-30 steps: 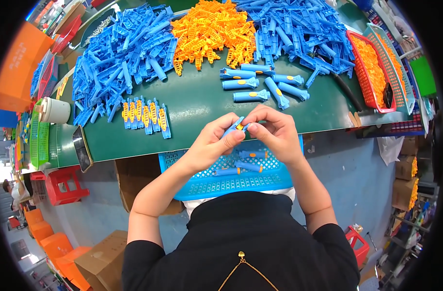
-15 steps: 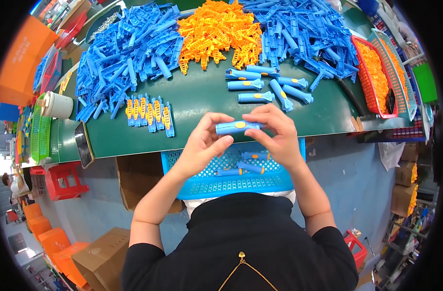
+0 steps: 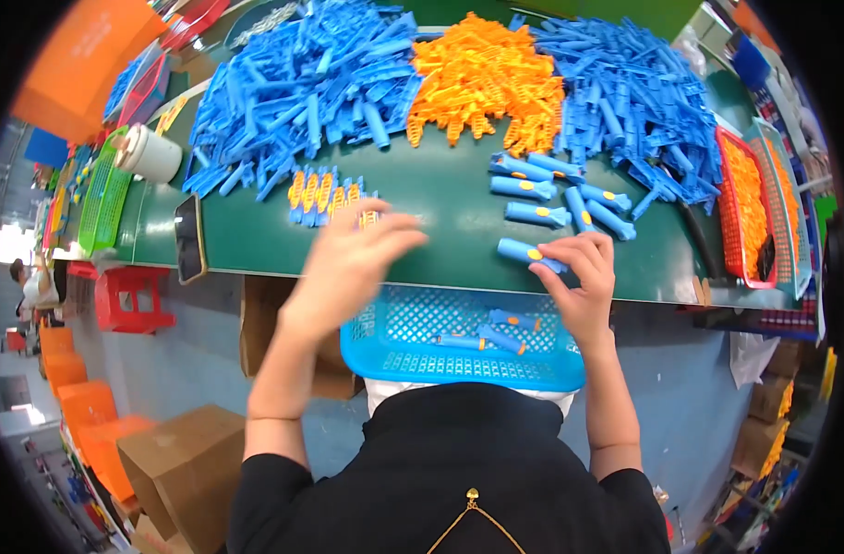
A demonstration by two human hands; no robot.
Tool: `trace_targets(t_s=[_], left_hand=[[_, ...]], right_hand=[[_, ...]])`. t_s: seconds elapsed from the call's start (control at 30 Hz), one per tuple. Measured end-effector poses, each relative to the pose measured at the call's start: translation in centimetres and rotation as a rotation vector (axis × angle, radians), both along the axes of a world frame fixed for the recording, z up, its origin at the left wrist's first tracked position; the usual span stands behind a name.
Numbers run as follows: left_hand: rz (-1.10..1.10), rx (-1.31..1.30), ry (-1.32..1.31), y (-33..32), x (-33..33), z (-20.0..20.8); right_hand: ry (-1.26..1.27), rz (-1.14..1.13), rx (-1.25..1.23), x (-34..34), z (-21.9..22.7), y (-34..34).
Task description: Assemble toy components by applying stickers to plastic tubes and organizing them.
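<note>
On green mat, right hand (image 3: 581, 277) pinches ribbed blue plastic tube (image 3: 531, 254) w/ orange dot.

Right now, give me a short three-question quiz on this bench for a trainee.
1. True or false: the right hand holds a blue tube on the green table.
2. What lies nearest the left hand? A) white cup B) small row of orange-and-blue pieces C) red tray
3. Fill in: the blue basket at the table edge holds a few ___ parts.

Key: 1 true; 2 B; 3 blue.
</note>
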State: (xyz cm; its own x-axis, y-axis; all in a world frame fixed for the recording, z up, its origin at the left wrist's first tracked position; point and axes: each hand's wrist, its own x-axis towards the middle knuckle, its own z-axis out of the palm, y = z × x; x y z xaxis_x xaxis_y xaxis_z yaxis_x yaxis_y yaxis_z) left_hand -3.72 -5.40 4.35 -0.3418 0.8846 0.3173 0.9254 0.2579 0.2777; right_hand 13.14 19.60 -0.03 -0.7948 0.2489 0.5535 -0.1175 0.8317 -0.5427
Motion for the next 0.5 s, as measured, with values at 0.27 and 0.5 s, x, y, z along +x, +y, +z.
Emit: trace_targets(t_s=[0.27, 0.5], left_hand=[[-0.049, -0.223, 0.156, -0.5, -4.0, -0.3], [-0.170, 0.166, -1.084, 5.7, -1.1, -2.8]], right_hand=[[0.066, -0.297, 0.147, -2.1, -1.1, 1.0], [0.044, -0.530, 0.316, -2.7, -0.1, 13.0]])
